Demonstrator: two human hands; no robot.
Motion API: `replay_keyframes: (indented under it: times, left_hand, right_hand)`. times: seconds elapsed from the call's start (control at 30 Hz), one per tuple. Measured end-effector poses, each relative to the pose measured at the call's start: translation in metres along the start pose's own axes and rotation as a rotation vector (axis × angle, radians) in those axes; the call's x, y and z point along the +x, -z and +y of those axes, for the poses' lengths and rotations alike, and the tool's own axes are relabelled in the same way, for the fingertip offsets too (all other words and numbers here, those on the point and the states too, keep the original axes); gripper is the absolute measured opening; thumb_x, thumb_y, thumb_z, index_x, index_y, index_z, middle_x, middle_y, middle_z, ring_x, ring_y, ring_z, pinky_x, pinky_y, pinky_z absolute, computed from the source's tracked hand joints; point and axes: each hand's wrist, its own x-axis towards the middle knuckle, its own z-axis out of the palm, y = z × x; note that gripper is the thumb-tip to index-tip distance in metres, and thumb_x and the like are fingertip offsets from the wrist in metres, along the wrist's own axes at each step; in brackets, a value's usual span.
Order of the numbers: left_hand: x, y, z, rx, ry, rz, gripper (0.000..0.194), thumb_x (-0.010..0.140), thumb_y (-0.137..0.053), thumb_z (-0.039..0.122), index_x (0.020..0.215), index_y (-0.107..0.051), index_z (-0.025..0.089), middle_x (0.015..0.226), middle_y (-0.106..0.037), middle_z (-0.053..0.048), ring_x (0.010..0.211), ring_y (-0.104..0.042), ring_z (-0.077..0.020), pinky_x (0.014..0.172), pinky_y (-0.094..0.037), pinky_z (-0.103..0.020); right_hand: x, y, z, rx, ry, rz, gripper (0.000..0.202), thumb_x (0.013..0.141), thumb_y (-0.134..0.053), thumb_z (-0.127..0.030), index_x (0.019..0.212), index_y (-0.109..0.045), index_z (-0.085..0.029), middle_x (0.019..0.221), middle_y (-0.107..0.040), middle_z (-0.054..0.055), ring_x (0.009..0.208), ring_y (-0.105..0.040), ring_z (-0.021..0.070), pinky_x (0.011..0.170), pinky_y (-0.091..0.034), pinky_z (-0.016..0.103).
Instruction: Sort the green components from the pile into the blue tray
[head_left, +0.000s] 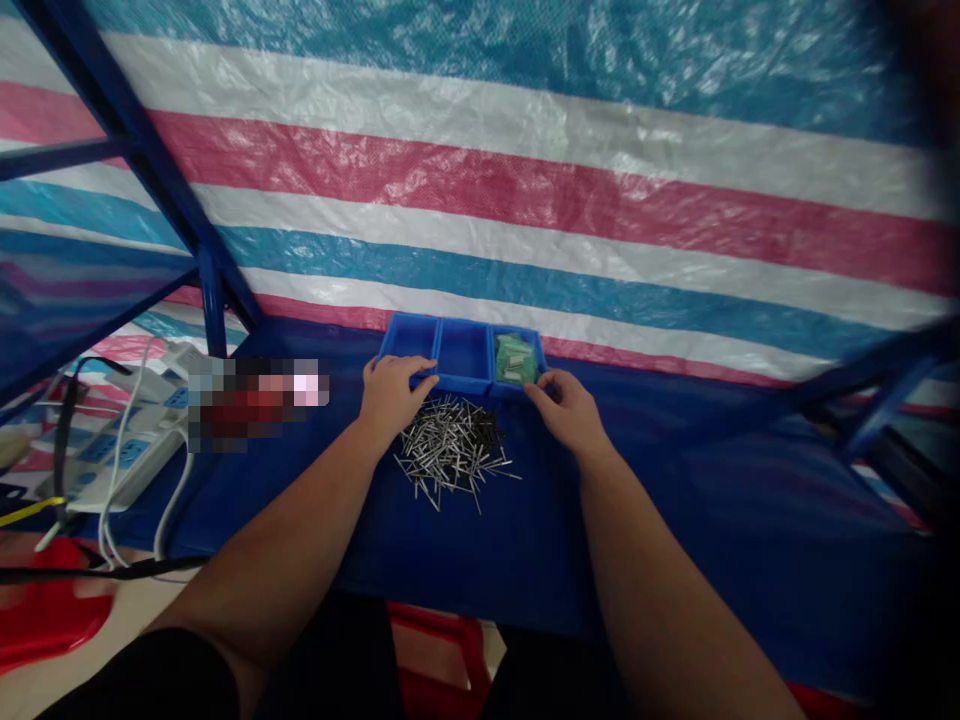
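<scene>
A blue plastic compartment tray [466, 384] with three sections in a row stands at the back of the table against the striped sheet. My left hand [391, 395] grips its front left corner, fingers over the rim and thumb along the front wall. At the opposite end, my right hand [568, 408] holds the front right corner between thumb and fingers. Green packets [514, 358] with small pale pieces on them lie in the right section; the left and middle sections show bare floors. Just in front of the tray spreads a loose pile of thin metal pins [446, 447], silver and some dark.
Blue table [480, 560] under everything. White power strips [124, 455] with cables sit at the left, beside a pixelated reddish object [255, 405]. Blue frame bars [212, 300] rise at the left and right. Red stools [52, 610] show below the table edge.
</scene>
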Motion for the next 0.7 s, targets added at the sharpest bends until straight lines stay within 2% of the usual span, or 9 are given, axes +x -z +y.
replay_keyframes:
  times: [0.13, 0.23, 0.3, 0.33, 0.37, 0.43, 0.53, 0.63, 0.7]
  left_hand:
    - [0.000, 0.000, -0.001, 0.001, 0.000, 0.000, 0.023, 0.091, -0.069, 0.037, 0.113, -0.072, 0.032, 0.116, -0.076, -0.001, 0.112, -0.063, -0.0284, 0.111, -0.030, -0.058]
    - [-0.001, 0.001, 0.001, -0.005, -0.003, 0.002, 0.023, 0.091, -0.069, 0.036, 0.113, -0.072, 0.031, 0.115, -0.076, -0.002, 0.113, -0.062, -0.0289, 0.111, -0.029, -0.060]
    - [-0.001, 0.002, 0.002, -0.010, -0.003, 0.000, 0.023, 0.091, -0.068, 0.036, 0.113, -0.071, 0.031, 0.112, -0.077, -0.002, 0.113, -0.062, -0.0293, 0.111, -0.028, -0.061]
    - [-0.001, 0.003, 0.003, -0.013, -0.002, -0.001, 0.023, 0.091, -0.068, 0.035, 0.114, -0.071, 0.031, 0.110, -0.077, -0.002, 0.113, -0.062, -0.0295, 0.111, -0.028, -0.062]
    - [-0.001, 0.003, 0.004, -0.014, -0.002, -0.001, 0.023, 0.091, -0.068, 0.034, 0.113, -0.071, 0.031, 0.108, -0.077, -0.002, 0.113, -0.062, -0.0296, 0.111, -0.029, -0.062]
    - [-0.001, 0.004, 0.005, -0.017, -0.001, -0.002, 0.022, 0.090, -0.067, 0.033, 0.112, -0.071, 0.030, 0.106, -0.077, -0.003, 0.112, -0.062, -0.0298, 0.111, -0.029, -0.062]
    - [-0.001, 0.005, 0.006, -0.019, -0.003, 0.002, 0.022, 0.090, -0.067, 0.033, 0.111, -0.071, 0.030, 0.109, -0.076, -0.003, 0.114, -0.061, -0.0294, 0.112, -0.028, -0.062]
    - [-0.002, 0.005, 0.007, -0.014, -0.003, 0.021, 0.022, 0.089, -0.067, 0.032, 0.111, -0.070, 0.030, 0.116, -0.073, -0.004, 0.118, -0.060, -0.0287, 0.114, -0.025, -0.062]
    - [-0.003, 0.005, 0.008, -0.009, -0.008, 0.032, 0.023, 0.088, -0.068, 0.031, 0.112, -0.070, 0.031, 0.119, -0.072, -0.004, 0.120, -0.059, -0.0281, 0.115, -0.024, -0.062]
  right_hand:
    - [-0.001, 0.002, -0.003, -0.029, 0.050, 0.000, 0.027, 0.084, -0.062, -0.049, 0.086, -0.059, -0.022, 0.093, -0.064, 0.008, 0.089, -0.060, 0.0249, 0.078, -0.051, 0.040]
    - [-0.004, 0.008, -0.015, -0.114, 0.125, 0.138, 0.030, 0.080, -0.067, -0.045, 0.097, -0.061, -0.021, 0.106, -0.061, 0.012, 0.101, -0.058, 0.0293, 0.082, -0.052, 0.044]
    - [-0.006, 0.014, -0.027, -0.162, 0.149, 0.258, 0.031, 0.079, -0.069, -0.044, 0.098, -0.062, -0.021, 0.105, -0.060, 0.012, 0.097, -0.058, 0.0290, 0.083, -0.052, 0.045]
    - [-0.008, 0.018, -0.033, -0.157, 0.149, 0.289, 0.028, 0.080, -0.068, -0.043, 0.095, -0.062, -0.021, 0.100, -0.060, 0.011, 0.092, -0.058, 0.0274, 0.081, -0.052, 0.044]
    - [-0.010, 0.020, -0.038, -0.131, 0.149, 0.269, 0.025, 0.081, -0.067, -0.043, 0.092, -0.062, -0.021, 0.094, -0.060, 0.009, 0.085, -0.058, 0.0249, 0.077, -0.051, 0.042]
    - [-0.014, 0.023, -0.048, -0.029, 0.152, 0.117, 0.022, 0.086, -0.064, -0.044, 0.085, -0.060, -0.022, 0.077, -0.058, 0.004, 0.069, -0.054, 0.0195, 0.066, -0.048, 0.035]
    - [-0.020, 0.023, -0.058, 0.093, 0.173, -0.211, 0.023, 0.090, -0.061, -0.043, 0.082, -0.061, -0.022, 0.063, -0.054, -0.001, 0.056, -0.047, 0.0141, 0.054, -0.039, 0.029]
    - [-0.026, 0.018, -0.067, 0.101, 0.218, -0.491, 0.020, 0.090, -0.064, -0.040, 0.087, -0.067, -0.020, 0.062, -0.054, -0.003, 0.054, -0.047, 0.0119, 0.052, -0.036, 0.027]
    - [-0.029, 0.015, -0.071, 0.087, 0.262, -0.605, 0.020, 0.086, -0.070, -0.039, 0.093, -0.070, -0.020, 0.068, -0.059, -0.002, 0.058, -0.051, 0.0122, 0.055, -0.038, 0.027]
